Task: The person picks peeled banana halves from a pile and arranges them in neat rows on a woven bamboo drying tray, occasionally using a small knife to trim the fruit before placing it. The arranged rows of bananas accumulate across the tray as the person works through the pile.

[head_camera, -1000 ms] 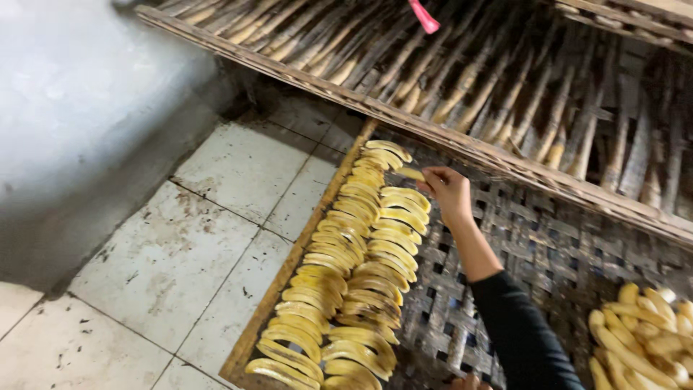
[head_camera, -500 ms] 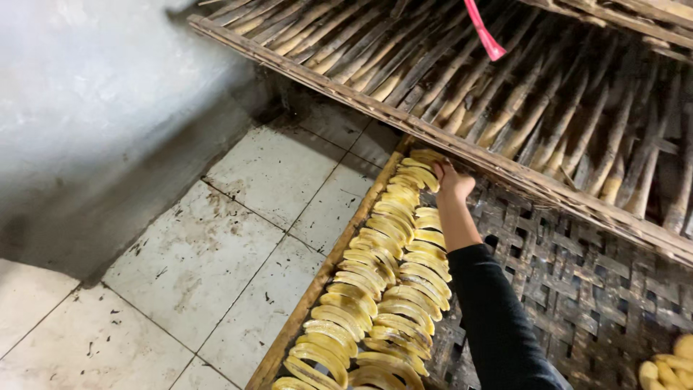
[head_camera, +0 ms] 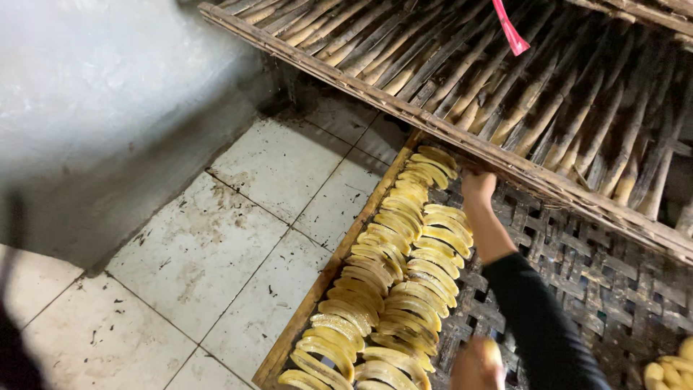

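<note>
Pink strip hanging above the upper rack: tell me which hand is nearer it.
Right. The right hand reaches to the far end of the banana slices, below the pink strip; the left hand is far lower, at the picture's bottom edge.

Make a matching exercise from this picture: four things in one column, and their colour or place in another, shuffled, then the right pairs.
Things:
1. banana slices
2. ribbon
3. floor tiles
4. sleeve

Descriptions:
A. pink, at the top edge
B. black, on the reaching arm
C. yellow, in overlapping rows on the woven tray
D. whitish and stained, left of the tray

Pairs: 1-C, 2-A, 3-D, 4-B
</note>
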